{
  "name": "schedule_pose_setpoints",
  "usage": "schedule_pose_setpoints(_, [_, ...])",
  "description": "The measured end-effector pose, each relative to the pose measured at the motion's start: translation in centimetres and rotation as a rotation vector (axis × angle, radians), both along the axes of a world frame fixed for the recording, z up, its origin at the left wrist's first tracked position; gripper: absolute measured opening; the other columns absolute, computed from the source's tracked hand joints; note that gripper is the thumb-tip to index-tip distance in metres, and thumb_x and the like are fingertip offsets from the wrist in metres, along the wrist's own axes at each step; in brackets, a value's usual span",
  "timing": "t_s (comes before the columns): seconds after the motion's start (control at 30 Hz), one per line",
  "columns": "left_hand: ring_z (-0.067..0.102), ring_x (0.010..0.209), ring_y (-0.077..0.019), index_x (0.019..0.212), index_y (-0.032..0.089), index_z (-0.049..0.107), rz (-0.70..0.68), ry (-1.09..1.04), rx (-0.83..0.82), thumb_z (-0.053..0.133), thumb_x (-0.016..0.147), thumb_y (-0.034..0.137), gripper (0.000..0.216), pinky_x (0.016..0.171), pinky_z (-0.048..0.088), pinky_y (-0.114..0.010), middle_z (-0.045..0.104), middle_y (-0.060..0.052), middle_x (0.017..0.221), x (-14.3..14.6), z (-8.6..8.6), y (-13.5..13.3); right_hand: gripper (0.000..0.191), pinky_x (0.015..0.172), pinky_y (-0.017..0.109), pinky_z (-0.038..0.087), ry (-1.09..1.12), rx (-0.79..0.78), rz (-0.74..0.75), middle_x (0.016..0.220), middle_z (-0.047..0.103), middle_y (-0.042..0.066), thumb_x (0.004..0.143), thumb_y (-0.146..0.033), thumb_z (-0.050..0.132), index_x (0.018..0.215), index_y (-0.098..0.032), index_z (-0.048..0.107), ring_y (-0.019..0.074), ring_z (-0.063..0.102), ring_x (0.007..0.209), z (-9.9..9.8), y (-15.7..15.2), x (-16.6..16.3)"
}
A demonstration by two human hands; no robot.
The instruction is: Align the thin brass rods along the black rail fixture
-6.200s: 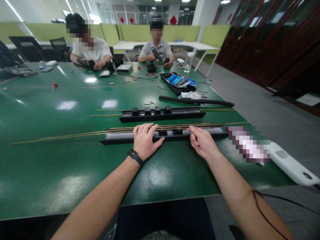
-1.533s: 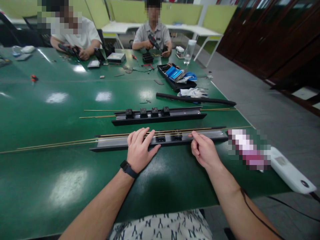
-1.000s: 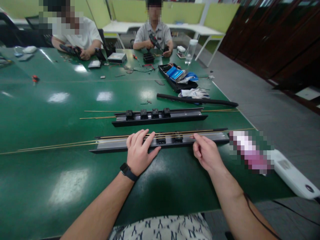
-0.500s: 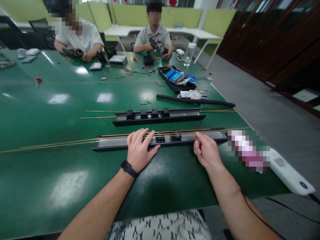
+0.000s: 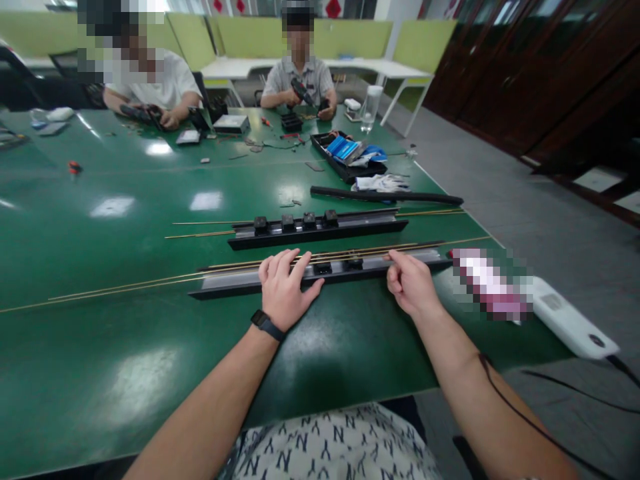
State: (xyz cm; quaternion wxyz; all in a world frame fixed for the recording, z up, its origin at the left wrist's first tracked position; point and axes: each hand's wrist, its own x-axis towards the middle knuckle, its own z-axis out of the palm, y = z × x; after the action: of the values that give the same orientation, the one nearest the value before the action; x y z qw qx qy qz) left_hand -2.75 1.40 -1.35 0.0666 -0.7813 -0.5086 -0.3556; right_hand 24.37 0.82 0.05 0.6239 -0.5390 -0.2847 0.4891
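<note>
A long black-edged channel with a grey inside (image 5: 233, 285) lies across the table in front of me. Thin brass rods (image 5: 135, 283) run along it and stick out past both ends. My left hand (image 5: 286, 287) lies over the channel, fingers apart, its fingertips on the rods. Curled at the channel's right part, my right hand (image 5: 411, 281) has its index fingertip at a rod and appears to pinch it; the exact contact is partly hidden. Two small black blocks, one a black block (image 5: 355, 261), the other a black block (image 5: 323, 268), sit inside the channel between my hands.
Behind lies a second channel (image 5: 320, 235) with several black blocks and rods. Farther back are a black strip (image 5: 385, 195), white gloves (image 5: 380, 183) and a black tray (image 5: 345, 170). A white device (image 5: 573, 317) lies at right. Two people work across the table, one holding a power drill (image 5: 301, 91).
The view has shifted slightly. Both hands keep nearly the same pose on the channel and rods, and the near channel's left end sits a little farther right in view.
</note>
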Motion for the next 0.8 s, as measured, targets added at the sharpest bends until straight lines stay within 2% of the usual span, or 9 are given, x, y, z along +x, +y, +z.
schedule_pose_setpoints(0.3, [0.057,0.129,-0.0318,0.131,0.024,0.066,0.001,-0.008,0.006,0.069,0.089,0.047,0.048,0.114,0.031,-0.051,0.066,-0.012,0.134,0.18,0.07,0.09,0.028,0.029,0.018,0.021,-0.014,0.023,0.007,0.040,0.050,-0.006,0.078,-0.041,0.080,0.083,-0.016,0.067,0.0060,0.031,0.027,-0.26,0.35,0.16])
schedule_pose_setpoints(0.8, [0.058,0.127,-0.0313,0.131,0.027,0.065,0.042,0.021,-0.030,0.073,0.085,0.045,0.049,0.114,0.031,-0.052,0.068,-0.011,0.133,0.34,0.47,-0.07,0.029,0.029,0.016,0.022,-0.008,-0.031,-0.006,0.042,0.052,-0.005,0.081,-0.042,0.078,0.085,-0.017,0.065,0.0055,0.033,0.029,0.08,-0.04,-0.30])
